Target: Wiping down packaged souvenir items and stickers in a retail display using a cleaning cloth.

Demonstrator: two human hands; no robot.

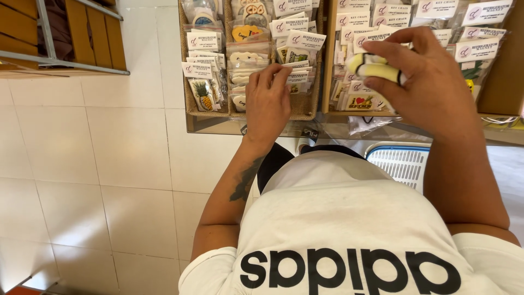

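Looking down from the head camera, the left hand (267, 101) has its fingers bent together and pinches the top edge of a small packet (295, 76) that stands in the woven basket (188, 104). The packet is a clear sleeve with a white paper header, in the right compartment, between many others of the same kind. The right hand (431, 84) is raised over the wooden tray (327, 60) and is closed around a yellow and white soft item with black lines (374, 65); this item is in the air, above the packets of that tray, and I cannot tell if it touches them.

I think the packets are packed loosely and lean on each other, so pulling one may drag its neighbours out or tip the row forward. The sleeves look smooth, so a two-finger pinch could slip. The basket stands near the edge of the glass shelf (207, 125), and a strong pull toward the body may shift it.

A pineapple magnet packet (203, 95) is in the left compartment. Below, a blue and white plastic crate (401, 161) stands on the white tiled floor (82, 164), just beside the person's white shirt (338, 218).
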